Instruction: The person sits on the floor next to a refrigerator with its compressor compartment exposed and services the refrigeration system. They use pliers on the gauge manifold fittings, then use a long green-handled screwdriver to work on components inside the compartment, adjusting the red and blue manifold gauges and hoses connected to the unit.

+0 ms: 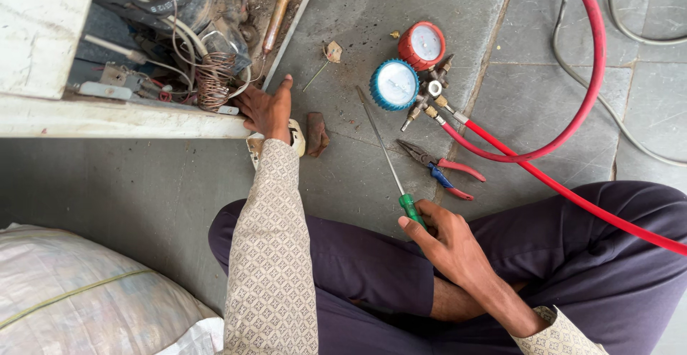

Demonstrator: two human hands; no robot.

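White-painted sheet metal frames the open compartment (107, 119) at upper left, its back left uncovered so the wiring, a copper pipe (279, 8) and a coil of thin copper tube (215, 79) can be reached from the floor. Below it, at lower left, a pale woven sack (79, 290) lies on the grey stone floor (143, 183), well apart from the work.

The left hand (268, 110) reaches to the compartment's lower edge, fingers spread and pressed just beside the coil, thumb pointing up; it grips nothing that can be seen, though the fingertips are partly hidden among the wires. The patterned sleeve crosses a small pale object on the floor, with a brown scrap (316, 133) beside it.

Centre: the right hand (447, 244) is closed round the green handle of a long screwdriver (386, 154), which it holds low over the lap, shaft slanting up and left with its tip near the floor, ready but not applied to the compartment.

Right of the shaft lie red-and-blue-handled pliers (440, 169), jaws toward the gauges, within easy reach of that hand. Above them rests a manifold gauge set: a blue-rimmed dial (394, 84) and a red-rimmed dial (421, 45), faces up so they can be read from above. A red hose (572, 112) leaves the manifold, loops across the floor and passes over the person's dark trouser leg at right; grey cables (630, 126) trail beyond.
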